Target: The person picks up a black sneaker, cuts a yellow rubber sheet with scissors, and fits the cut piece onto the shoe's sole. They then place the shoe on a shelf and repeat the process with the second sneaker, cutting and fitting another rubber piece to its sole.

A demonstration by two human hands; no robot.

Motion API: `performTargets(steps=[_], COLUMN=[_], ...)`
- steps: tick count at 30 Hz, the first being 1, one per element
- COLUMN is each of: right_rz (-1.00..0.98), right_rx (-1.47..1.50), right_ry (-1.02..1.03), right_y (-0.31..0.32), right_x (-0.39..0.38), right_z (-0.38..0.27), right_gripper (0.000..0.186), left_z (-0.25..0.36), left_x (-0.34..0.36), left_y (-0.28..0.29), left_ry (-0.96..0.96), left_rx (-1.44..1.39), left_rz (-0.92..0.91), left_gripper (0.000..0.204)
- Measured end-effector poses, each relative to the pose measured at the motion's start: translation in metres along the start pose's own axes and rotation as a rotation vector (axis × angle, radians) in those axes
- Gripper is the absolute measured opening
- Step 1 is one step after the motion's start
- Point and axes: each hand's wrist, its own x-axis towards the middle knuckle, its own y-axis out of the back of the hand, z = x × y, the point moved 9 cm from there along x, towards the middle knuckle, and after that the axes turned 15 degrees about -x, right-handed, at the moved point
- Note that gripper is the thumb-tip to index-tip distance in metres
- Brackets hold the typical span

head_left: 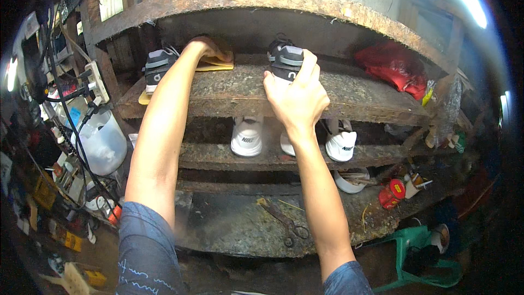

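My right hand [300, 90] grips the heel of a dark grey and black sneaker [285, 57] on the upper shelf, thumb on one side and fingers on the other. My left hand [210, 49] reaches deeper onto the same shelf, bent at the wrist. Its partly visible fingers curl over a flat yellow sheet [215, 67]; its thumb is hidden. Beside my left forearm stands a matching sneaker [158, 68], heel toward me. Another yellow piece [144, 98] pokes out beneath that sneaker.
White sneakers [246, 137] line the shelf [213, 155] below. Scissors [284, 221], a red-lidded jar [392, 194] and a white bowl [351, 180] lie lower down. A red plastic bag [390, 68] sits right; cables and a translucent bucket [103, 142] are left; a green stool [409, 257] stands lower right.
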Motion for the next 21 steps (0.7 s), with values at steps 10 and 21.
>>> performTargets(steps=[10, 21], right_rz=[0.087, 0.06], right_rx=[-0.012, -0.003], right_ry=[0.02, 0.029], right_y=[0.001, 0.003], right_x=[-0.001, -0.001], right_z=[0.0, -0.001], right_gripper=[0.082, 0.076], left_z=[0.021, 0.025], left_x=[0.007, 0.005], left_y=[0.019, 0.016], left_ry=[0.058, 0.049], left_rx=[-0.027, -0.085], left_rz=[0.262, 0.221], left_gripper=[0.061, 0.046])
